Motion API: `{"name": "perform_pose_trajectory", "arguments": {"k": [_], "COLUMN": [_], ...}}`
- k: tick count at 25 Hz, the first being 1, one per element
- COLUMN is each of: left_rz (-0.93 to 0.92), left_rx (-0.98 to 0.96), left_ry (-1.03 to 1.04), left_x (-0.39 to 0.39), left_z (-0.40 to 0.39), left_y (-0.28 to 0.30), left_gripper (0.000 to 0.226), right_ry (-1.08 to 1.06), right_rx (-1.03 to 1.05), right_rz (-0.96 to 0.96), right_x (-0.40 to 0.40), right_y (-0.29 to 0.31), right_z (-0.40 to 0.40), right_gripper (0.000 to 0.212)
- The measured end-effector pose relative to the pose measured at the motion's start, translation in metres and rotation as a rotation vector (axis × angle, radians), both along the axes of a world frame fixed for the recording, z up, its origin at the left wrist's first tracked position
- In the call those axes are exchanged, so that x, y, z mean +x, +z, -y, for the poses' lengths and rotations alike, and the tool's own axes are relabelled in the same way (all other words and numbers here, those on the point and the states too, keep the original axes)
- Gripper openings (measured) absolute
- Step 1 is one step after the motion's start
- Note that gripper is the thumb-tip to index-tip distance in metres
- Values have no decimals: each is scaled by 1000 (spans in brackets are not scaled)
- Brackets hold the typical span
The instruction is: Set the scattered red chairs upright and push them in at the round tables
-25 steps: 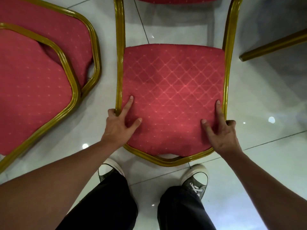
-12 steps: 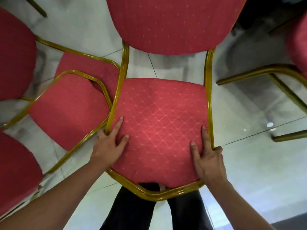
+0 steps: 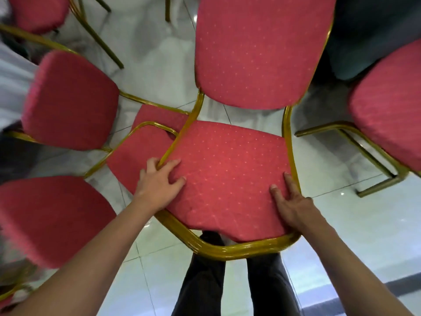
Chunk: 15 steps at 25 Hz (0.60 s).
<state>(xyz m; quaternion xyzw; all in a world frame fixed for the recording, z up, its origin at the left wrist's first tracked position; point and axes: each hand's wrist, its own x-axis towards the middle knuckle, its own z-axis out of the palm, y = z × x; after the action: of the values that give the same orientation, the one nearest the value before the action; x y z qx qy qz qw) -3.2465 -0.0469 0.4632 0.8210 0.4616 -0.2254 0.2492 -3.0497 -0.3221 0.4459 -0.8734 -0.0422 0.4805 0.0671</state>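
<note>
Left hand (image 3: 159,182): we see it at the left edge of the red chair's backrest (image 3: 227,179), thumb and index spread on the fabric, the other fingers hooked round the gold frame (image 3: 239,248) there

Right hand (image 3: 293,206): at the right edge of the same backrest, thumb and index lying straight on the fabric; the remaining fingers reach over the frame tube and we cannot tell how far they wrap it. The two hands are well apart, one at each side

Red chair, held: dotted red upholstery, gold tube frame. The backrest lies nearest us between the hands; its seat (image 3: 262,49) stands beyond the backrest, at the top of the view. The curved top rail of the frame is at the near end, above our dark trousers (image 3: 200,281)

Fallen chair (image 3: 141,153): just left of the held chair, lying on the floor, its gold-rimmed back partly under the held chair's left frame tube

Further red chairs: one seat cushion (image 3: 68,101) farther left of the held chair, one blurred cushion (image 3: 50,220) near-left, one (image 3: 38,12) at far left top, one (image 3: 387,106) to the right with gold legs showing beneath it

Floor (image 3: 353,236): pale glossy tiles under all chairs. No desk can be made out with certainty
</note>
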Motion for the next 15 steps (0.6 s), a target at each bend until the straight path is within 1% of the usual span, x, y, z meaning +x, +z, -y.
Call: {"name": "perform_pose_trajectory", "arguments": {"k": [1, 3, 5, 6, 8, 10, 12, 13, 14, 15], "left_rz": [5, 42, 158, 221, 353, 483, 597, 633, 661, 684], "left_rx": [3, -16, -25, -6, 123, 268, 283, 279, 280, 286], "left_ry": [-13, -12, 30, 46, 7, -117, -190, -189, -173, -160], "left_x": [0, -4, -10, -12, -8, 4, 22, 31, 38, 45], "left_z": [-3, -11, -14, -13, -6, 0, 0, -1, -4, -7], "left_y": [21, 64, 103, 119, 145, 162, 171, 171, 169, 170], "left_gripper": [55, 49, 47, 51, 62, 60, 58, 58, 56, 55], "right_ry": [11, 37, 10, -20, -94, -144, -118, -53, 13, 37], "right_rx": [-8, -5, 11, 16, 20, 29, 25, 18, 23, 71], "right_rz": [-27, -79, -131, -159, -193, -200, -128, -43, 88, 240], "right_x": [4, 12, 20, 24, 36, 48, 56, 58, 57, 53], "right_y": [15, 47, 81, 95, 124, 144, 158, 163, 170, 182], "right_z": [-5, -16, -30, -36, -49, -59, -65, -67, -68, -70], "right_gripper": [84, 79, 76, 75, 74, 74, 76, 76, 76, 72]}}
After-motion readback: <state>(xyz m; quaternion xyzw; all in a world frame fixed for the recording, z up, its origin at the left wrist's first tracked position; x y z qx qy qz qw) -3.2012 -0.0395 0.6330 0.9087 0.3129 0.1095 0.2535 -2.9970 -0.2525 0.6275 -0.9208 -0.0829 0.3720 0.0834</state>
